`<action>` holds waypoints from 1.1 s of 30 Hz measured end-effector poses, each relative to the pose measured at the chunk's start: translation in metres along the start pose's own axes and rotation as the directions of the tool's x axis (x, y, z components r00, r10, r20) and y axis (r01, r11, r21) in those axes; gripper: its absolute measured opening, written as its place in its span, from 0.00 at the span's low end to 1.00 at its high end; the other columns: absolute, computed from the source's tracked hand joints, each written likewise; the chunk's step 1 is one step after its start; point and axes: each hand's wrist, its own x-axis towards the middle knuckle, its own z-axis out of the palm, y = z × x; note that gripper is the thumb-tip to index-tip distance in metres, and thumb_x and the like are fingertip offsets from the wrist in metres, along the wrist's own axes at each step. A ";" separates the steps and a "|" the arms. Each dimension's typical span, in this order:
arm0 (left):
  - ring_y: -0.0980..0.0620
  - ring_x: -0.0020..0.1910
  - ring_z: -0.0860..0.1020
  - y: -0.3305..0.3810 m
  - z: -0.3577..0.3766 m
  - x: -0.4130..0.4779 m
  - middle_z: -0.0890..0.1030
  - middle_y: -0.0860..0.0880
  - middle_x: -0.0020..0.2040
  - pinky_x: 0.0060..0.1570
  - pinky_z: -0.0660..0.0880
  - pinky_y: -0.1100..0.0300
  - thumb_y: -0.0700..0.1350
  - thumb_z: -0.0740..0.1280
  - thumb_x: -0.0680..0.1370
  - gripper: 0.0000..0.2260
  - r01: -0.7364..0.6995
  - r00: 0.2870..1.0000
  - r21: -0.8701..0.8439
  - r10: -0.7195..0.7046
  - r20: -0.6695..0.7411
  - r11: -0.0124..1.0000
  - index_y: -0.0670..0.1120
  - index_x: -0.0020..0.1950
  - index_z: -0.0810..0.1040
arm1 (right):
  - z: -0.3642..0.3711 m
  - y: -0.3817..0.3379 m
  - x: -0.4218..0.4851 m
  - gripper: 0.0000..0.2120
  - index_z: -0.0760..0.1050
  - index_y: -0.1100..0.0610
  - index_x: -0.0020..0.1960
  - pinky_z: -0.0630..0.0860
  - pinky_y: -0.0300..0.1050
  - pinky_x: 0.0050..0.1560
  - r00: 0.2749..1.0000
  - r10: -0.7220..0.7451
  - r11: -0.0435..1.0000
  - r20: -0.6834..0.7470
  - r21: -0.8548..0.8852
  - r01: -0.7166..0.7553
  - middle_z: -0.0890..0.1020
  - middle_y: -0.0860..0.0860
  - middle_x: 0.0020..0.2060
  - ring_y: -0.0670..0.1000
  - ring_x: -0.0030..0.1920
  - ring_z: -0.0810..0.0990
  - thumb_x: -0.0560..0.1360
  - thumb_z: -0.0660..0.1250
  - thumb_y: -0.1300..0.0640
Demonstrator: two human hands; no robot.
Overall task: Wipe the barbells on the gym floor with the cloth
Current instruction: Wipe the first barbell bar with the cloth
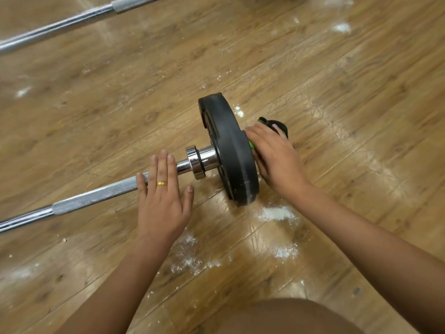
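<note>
**Mia:** What is closest to us?

**Ben:** A bare knee [289, 319], right at the bottom. Past it is the wooden floor [72, 261] with patches of white powder [277, 213] on it.

**Mia:** What is the left hand [163, 206] doing?

**Ben:** It is flat and wide open, with straight fingers. It has a gold ring [162, 183] on. The fingers lie across the barbell [96, 196], and it holds nothing. I can't tell if it presses down.

**Mia:** Where is the barbell?

**Ben:** It lies on the floor. It runs from the left edge up to a black plate [231, 150] in the middle. The plate stands on its rim, just past the shiny sleeve [202, 161].

**Mia:** And the right hand [277, 160]?

**Ben:** It is on the outer side of the plate, touching it. Its fingers curl over a green and black thing [277, 125] at the end of the bar. The hand hides most of it, so I can't tell if it is the cloth.

**Mia:** Anything farther away?

**Ben:** A second bar [60, 24] lies on the floor at the top left, well apart from the first.
</note>
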 end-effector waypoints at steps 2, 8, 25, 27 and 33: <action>0.48 0.82 0.44 -0.002 -0.001 0.006 0.49 0.44 0.83 0.79 0.44 0.41 0.57 0.48 0.84 0.31 -0.004 1.000 -0.007 0.004 -0.001 1.000 0.42 0.83 0.49 | -0.002 0.009 0.012 0.18 0.72 0.59 0.71 0.63 0.58 0.76 0.998 0.047 0.999 -0.032 0.003 -0.047 0.78 0.54 0.67 0.55 0.72 0.71 0.83 0.58 0.58; 0.47 0.82 0.50 -0.007 -0.002 0.024 0.55 0.43 0.82 0.79 0.47 0.41 0.56 0.50 0.84 0.31 0.007 1.000 -0.039 -0.008 -0.021 0.999 0.41 0.82 0.52 | 0.012 0.006 0.030 0.21 0.69 0.58 0.74 0.62 0.55 0.76 0.999 0.030 1.000 0.028 -0.008 -0.030 0.75 0.53 0.69 0.55 0.74 0.68 0.85 0.52 0.50; 0.45 0.81 0.52 -0.023 -0.004 0.065 0.58 0.43 0.81 0.78 0.48 0.43 0.58 0.55 0.81 0.35 0.014 1.000 0.016 -0.014 -0.012 1.000 0.42 0.82 0.51 | 0.017 0.032 0.095 0.17 0.75 0.57 0.65 0.72 0.53 0.61 0.999 0.025 0.999 0.025 -0.046 -0.024 0.81 0.53 0.58 0.56 0.61 0.77 0.83 0.54 0.53; 0.45 0.81 0.52 -0.022 -0.003 0.069 0.58 0.43 0.81 0.78 0.48 0.43 0.58 0.55 0.81 0.35 0.015 1.000 0.021 -0.015 -0.008 1.000 0.42 0.82 0.51 | 0.014 0.034 0.101 0.16 0.75 0.56 0.64 0.74 0.56 0.60 0.988 0.151 0.988 -0.006 -0.020 -0.151 0.81 0.53 0.56 0.57 0.58 0.77 0.83 0.54 0.53; 0.44 0.80 0.54 -0.027 -0.005 0.076 0.59 0.43 0.81 0.78 0.50 0.42 0.58 0.56 0.79 0.36 0.012 1.000 0.015 -0.012 -0.001 1.000 0.41 0.82 0.53 | 0.023 0.029 0.099 0.16 0.75 0.58 0.67 0.70 0.53 0.67 0.998 -0.051 0.998 0.031 -0.029 0.052 0.80 0.54 0.61 0.55 0.65 0.76 0.84 0.57 0.55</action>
